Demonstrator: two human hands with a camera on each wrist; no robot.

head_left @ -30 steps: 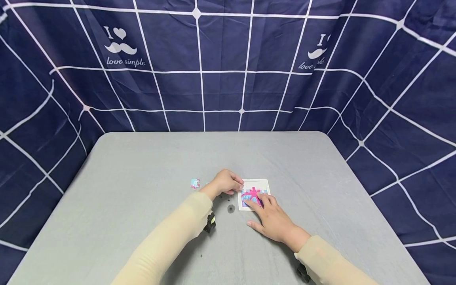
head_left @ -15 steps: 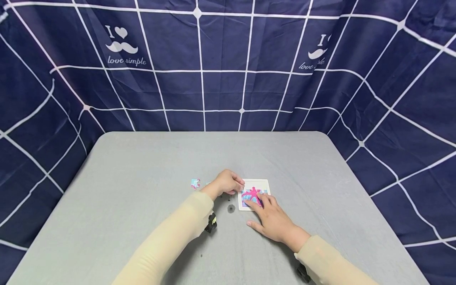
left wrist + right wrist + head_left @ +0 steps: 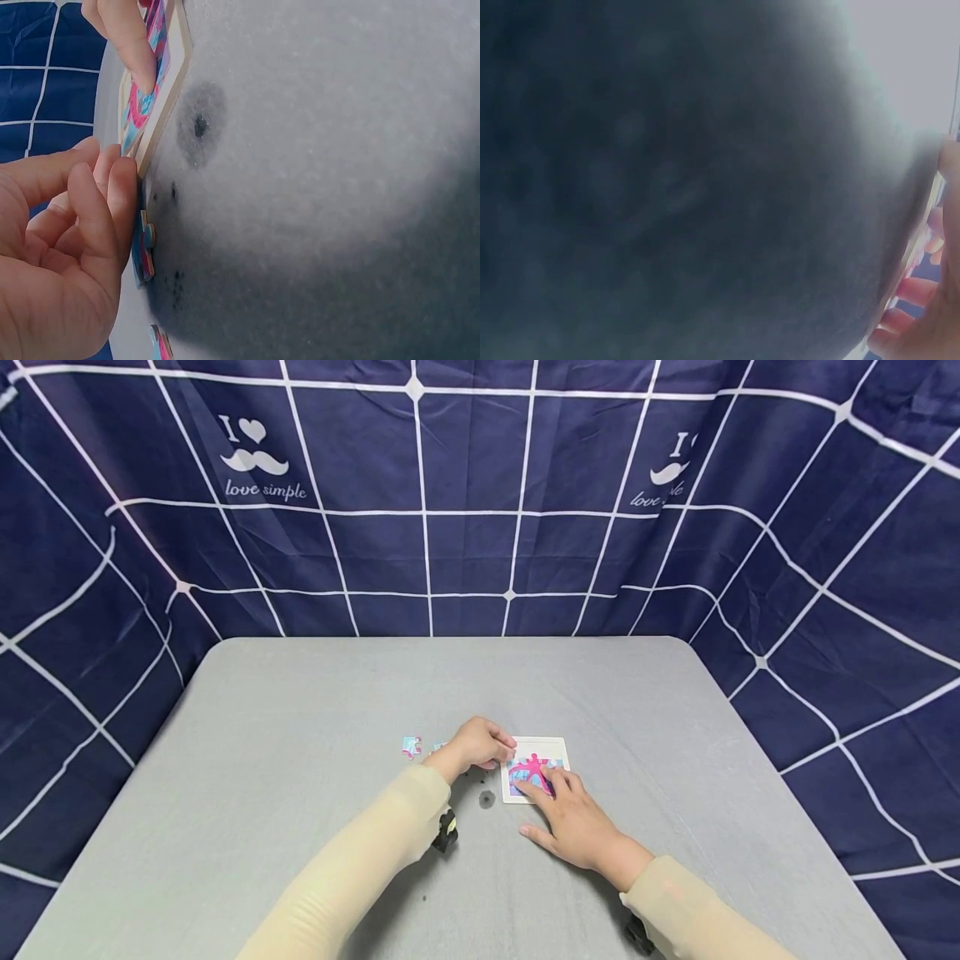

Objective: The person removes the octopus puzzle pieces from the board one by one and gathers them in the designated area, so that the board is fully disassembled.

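Left hand (image 3: pixel 477 743) is being shifted slightly right at the tray (image 3: pixel 552 748), grip unclear; the puzzle (image 3: pixel 533 765) is being touched by the spread right hand (image 3: pixel 576 823).

The left hand (image 3: pixel 480 745) blocks the left edge of the white tray (image 3: pixel 551 747), and the right hand (image 3: pixel 576 818) covers its near right corner. Beyond the far rim, the bare surface (image 3: pixel 540 689) offers open passage.

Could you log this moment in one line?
Left hand: at tray left edge; right hand: on puzzle; tray's far strip: unfilled; loose pieces: on table
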